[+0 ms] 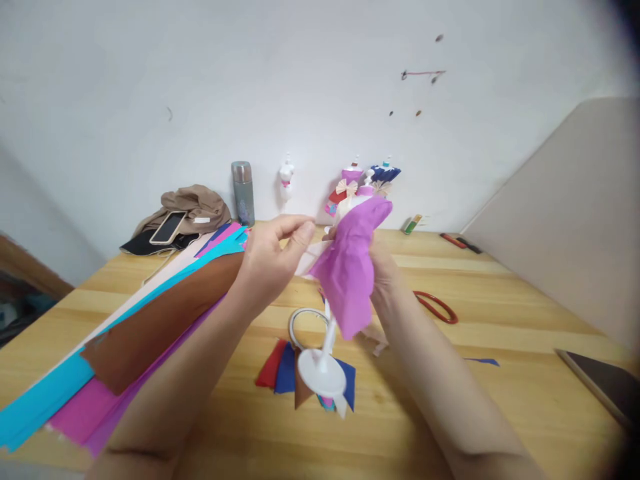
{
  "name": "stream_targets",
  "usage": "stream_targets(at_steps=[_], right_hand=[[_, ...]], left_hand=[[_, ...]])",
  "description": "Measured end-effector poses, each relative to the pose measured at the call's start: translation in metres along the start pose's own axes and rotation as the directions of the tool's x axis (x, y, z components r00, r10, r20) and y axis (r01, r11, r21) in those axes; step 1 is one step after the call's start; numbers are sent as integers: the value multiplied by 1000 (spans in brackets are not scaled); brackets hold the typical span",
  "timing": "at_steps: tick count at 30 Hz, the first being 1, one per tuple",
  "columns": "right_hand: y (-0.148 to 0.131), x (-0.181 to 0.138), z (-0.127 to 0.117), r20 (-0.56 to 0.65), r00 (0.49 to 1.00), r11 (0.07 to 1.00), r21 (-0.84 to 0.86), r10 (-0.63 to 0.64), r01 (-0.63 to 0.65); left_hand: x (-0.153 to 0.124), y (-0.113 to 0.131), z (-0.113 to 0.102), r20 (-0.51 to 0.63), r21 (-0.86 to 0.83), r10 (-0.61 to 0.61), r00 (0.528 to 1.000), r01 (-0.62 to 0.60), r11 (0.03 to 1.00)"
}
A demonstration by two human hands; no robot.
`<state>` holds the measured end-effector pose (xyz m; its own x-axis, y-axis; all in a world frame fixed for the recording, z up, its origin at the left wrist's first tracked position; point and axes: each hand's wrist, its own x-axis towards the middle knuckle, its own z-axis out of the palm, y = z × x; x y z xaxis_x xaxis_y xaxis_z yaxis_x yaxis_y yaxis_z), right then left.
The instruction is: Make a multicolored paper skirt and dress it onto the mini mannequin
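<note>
A miniature white dress form with a round base [323, 375] is lifted and tilted over the table, its upper part draped in purple crepe paper [353, 267]. My right hand [384, 270] is wrapped round it from behind, and its fingers are mostly hidden by the paper. My left hand [276, 259] is just left of the form with thumb and forefinger pinched together; whatever is between them is too small to tell. Under the base lie small paper pieces in red [271, 363], blue [285, 370] and brown [303, 387], beside a whitish ring [295, 327].
Long coloured paper strips [165, 313] cover the table's left side. Behind them are a phone [169, 227], a brown cloth [200, 203] and a flask [243, 193]. Other small dress forms [286, 180] stand along the wall. To the right lie a red loop [436, 307] and a tablet-like object [600, 383].
</note>
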<state>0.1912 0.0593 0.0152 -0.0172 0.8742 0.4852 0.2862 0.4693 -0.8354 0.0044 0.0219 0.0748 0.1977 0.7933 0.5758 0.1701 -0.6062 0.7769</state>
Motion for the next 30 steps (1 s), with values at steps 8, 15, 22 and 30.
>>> stream_targets(at_steps=[8, 15, 22, 30], right_hand=[[-32, 2, 7, 50, 998, 964, 263, -43, 29], [-38, 3, 17, -32, 999, 975, 221, 2, 5], [-29, 3, 20, -49, 999, 977, 211, 17, -6], [-32, 0, 20, 32, 999, 991, 132, 0, -5]], left_hand=[[-5, 0, 9, 174, 144, 32, 984, -58, 988], [1, -29, 21, 62, 115, 16, 998, -23, 993], [8, -46, 22, 147, 10, -61, 987, 60, 998], [8, -55, 24, 121, 136, -43, 992, 26, 990]])
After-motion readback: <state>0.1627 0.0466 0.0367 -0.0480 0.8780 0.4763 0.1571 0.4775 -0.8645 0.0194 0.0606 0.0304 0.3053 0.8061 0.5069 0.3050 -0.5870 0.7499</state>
